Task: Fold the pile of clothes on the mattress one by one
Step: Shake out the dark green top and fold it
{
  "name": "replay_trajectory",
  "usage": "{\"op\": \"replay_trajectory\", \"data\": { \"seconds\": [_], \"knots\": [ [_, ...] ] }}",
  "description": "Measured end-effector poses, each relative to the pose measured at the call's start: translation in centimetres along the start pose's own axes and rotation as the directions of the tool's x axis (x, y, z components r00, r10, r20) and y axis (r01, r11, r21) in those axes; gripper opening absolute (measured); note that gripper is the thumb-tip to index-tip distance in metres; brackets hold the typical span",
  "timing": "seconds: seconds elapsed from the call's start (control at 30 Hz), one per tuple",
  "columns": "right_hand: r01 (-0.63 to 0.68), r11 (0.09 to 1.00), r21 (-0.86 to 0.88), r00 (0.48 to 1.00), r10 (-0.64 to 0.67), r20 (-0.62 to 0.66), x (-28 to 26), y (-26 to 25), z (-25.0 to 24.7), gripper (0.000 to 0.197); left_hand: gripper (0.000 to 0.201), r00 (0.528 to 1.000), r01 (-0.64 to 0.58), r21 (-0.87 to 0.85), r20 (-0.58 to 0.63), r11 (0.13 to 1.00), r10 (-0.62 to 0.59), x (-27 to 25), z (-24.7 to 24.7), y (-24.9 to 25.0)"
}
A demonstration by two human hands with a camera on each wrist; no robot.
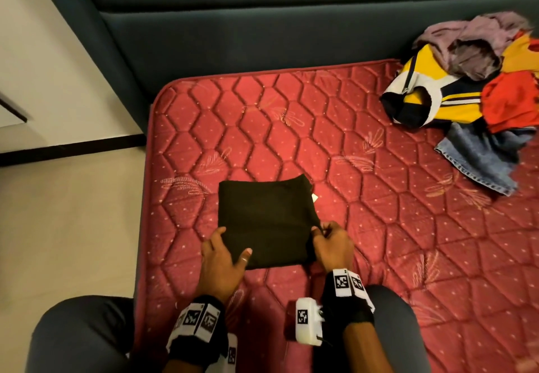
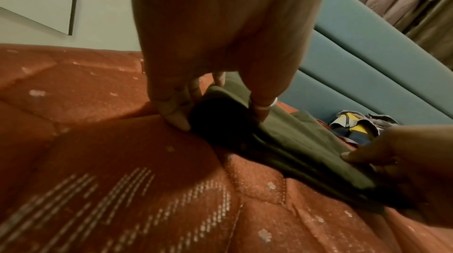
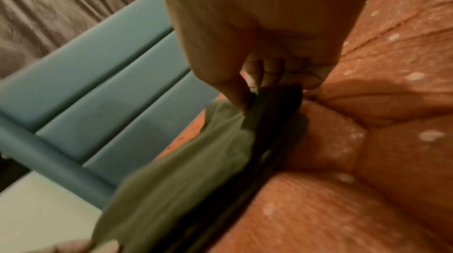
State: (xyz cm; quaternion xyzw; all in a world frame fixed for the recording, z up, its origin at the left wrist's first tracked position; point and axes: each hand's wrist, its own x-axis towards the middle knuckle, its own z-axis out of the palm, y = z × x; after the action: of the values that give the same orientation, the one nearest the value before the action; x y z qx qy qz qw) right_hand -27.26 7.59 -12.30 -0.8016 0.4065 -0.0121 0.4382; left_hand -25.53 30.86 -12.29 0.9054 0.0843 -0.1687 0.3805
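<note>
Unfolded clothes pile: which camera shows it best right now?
Head view: the unfolded clothes pile lies whole at the mattress's far right corner, garments distinguishable. Left wrist view catches only a small, partly hidden bit beyond the folded garment. Right wrist view misses it.

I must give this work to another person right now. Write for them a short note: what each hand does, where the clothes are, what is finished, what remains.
Left hand: grips the near left edge of the folded dark garment, thumb on top, fingers at its side.
Right hand: pinches the garment's right edge, thumb on top.
The garment lies as a flat rectangle near the front of the red mattress.
The pile of unfolded clothes sits at the far right by the headboard: purple, yellow striped, red and denim pieces.
Done: the dark garment looks folded.
Left: let go or set it aside, then fold each piece of the pile.
</note>
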Motion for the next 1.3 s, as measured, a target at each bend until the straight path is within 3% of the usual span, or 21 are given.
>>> {"op": "replay_trajectory", "data": {
  "seconds": [0.1,0.2,0.27,0.33,0.4,0.47,0.57,0.63,0.7,0.83,0.9,0.97,1.03,1.1,1.17,1.23,1.27,1.3],
  "knots": [
    [0.014,1.0,-0.003,1.0,-0.014,0.015,-0.8,0.6,0.0,0.009,0.074,0.997,-0.006,0.142,-0.072,0.99,0.017,-0.6,-0.5,1.1],
    [0.0,0.999,0.043,1.0,0.0,-0.007,-0.8,1.1,-0.2,0.01,0.05,0.949,-0.217,0.301,-0.159,0.929,0.273,0.8,-1.4,3.6],
    [0.005,0.998,0.057,1.0,-0.005,0.001,-0.9,1.5,-0.2,0.015,0.035,0.901,-0.385,0.328,-0.068,0.863,0.428,3.2,-1.3,6.6],
    [0.02,0.998,0.065,1.0,-0.021,0.003,-1.1,1.8,-0.2,0.018,0.032,0.87,-0.484,0.349,0.094,0.803,0.484,6.3,-0.6,10.3],
    [0.033,0.997,0.069,0.999,-0.034,0.009,-1.1,2.1,-0.3,0.019,0.035,0.847,-0.531,0.379,0.225,0.758,0.481,9.2,0.8,13.5],
    [0.054,0.997,0.046,0.998,-0.055,0.024,-1.4,2.1,-0.7,0.022,0.041,0.855,-0.514,0.411,0.318,0.752,0.411,11.0,2.4,16.0],
    [0.114,0.993,0.032,0.993,-0.116,0.039,-1.6,2.5,-0.8,0.028,0.06,0.884,-0.447,0.537,0.389,0.716,0.26,12.2,4.0,17.9],
    [0.141,0.99,0.024,0.989,-0.142,0.046,-1.6,2.7,-0.8,0.029,0.061,0.885,-0.446,0.619,0.411,0.646,0.217,12.6,4.4,18.4],
    [0.154,0.988,0.03,0.987,-0.155,0.03,-1.5,2.9,-0.8,0.029,0.047,0.88,-0.463,0.619,0.405,0.635,0.246,12.9,4.6,18.3],
    [0.127,0.986,0.107,0.992,-0.123,-0.039,-1.6,3.1,-0.8,0.02,0.03,0.867,-0.493,0.464,0.328,0.736,0.375,13.4,5.0,18.7],
    [0.085,0.988,0.127,0.995,-0.077,-0.066,-1.7,3.1,-0.7,0.02,0.027,0.847,-0.529,0.411,0.307,0.743,0.434,13.3,5.5,18.9],
    [0.078,0.995,0.054,0.993,-0.073,-0.091,-2.0,3.1,-0.6,0.017,0.024,0.833,-0.553,0.403,0.287,0.729,0.473,13.2,6.0,18.6],
    [0.123,0.984,-0.128,0.975,-0.144,-0.168,-2.6,2.6,-0.5,0.024,0.027,0.82,-0.572,0.398,0.251,0.717,0.515,13.0,5.9,18.1],
    [0.205,0.936,-0.286,0.932,-0.276,-0.236,-3.4,1.8,-0.1,0.037,0.028,0.777,-0.621,0.403,0.198,0.672,0.598,12.3,5.0,17.4],
    [0.324,0.884,-0.337,0.89,-0.405,-0.207,-4.3,0.6,0.8,0.046,0.027,0.649,-0.747,0.396,0.256,0.534,0.716,11.2,3.8,16.2],
    [0.407,0.836,-0.368,0.872,-0.475,-0.115,-5.0,0.1,2.5,0.05,0.035,0.505,-0.859,0.358,0.466,0.367,0.727,10.1,3.4,14.5],
    [0.412,0.818,-0.401,0.88,-0.472,-0.059,-5.3,0.0,3.4,0.053,0.044,0.477,-0.876,0.374,0.582,0.305,0.659,9.9,3.6,13.5],
    [0.404,0.803,-0.439,0.892,-0.453,-0.006,-5.5,0.2,4.3,0.055,0.054,0.492,-0.869,0.421,0.674,0.261,0.552,10.0,4.1,12.5]
  ]
}}
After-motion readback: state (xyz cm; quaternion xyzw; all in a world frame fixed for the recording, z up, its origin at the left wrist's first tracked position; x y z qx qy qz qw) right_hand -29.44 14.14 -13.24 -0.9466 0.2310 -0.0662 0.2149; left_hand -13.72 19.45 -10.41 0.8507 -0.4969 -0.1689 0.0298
